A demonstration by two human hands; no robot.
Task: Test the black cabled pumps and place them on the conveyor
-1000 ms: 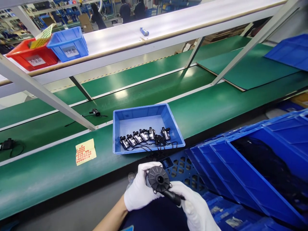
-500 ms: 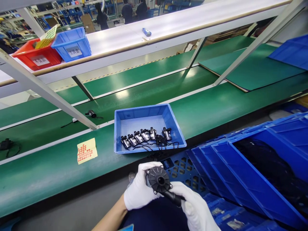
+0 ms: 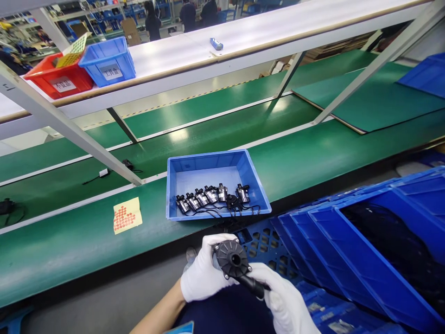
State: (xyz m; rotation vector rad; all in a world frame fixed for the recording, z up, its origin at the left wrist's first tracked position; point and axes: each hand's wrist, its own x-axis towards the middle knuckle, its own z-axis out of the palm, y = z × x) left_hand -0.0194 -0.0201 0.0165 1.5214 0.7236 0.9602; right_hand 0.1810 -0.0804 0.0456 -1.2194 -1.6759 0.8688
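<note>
A black round pump (image 3: 233,258) with a central hole and a side pipe is held up in front of my body. My left hand (image 3: 202,273), in a white glove, wraps round its body from the left. The gloved fingers of my right hand (image 3: 283,294) close on the side pipe at the lower right. Beyond my hands, a blue tray (image 3: 219,216) on the green bench holds several smaller black and silver pumps (image 3: 202,197) with black cables. To its left lies a yellow sheet (image 3: 128,215) with round red stickers.
Stacked blue crates (image 3: 333,250) stand at the right, one with dark contents. A red bin (image 3: 57,83), a blue bin (image 3: 109,62) and a small blue object (image 3: 216,44) sit on the upper shelf. Slanted metal posts (image 3: 79,134) cross the view. People are in the background.
The view has shifted slightly. On the belt behind the left post, the small black part and white piece have moved left. Both hands keep the same hold on the black pump.
</note>
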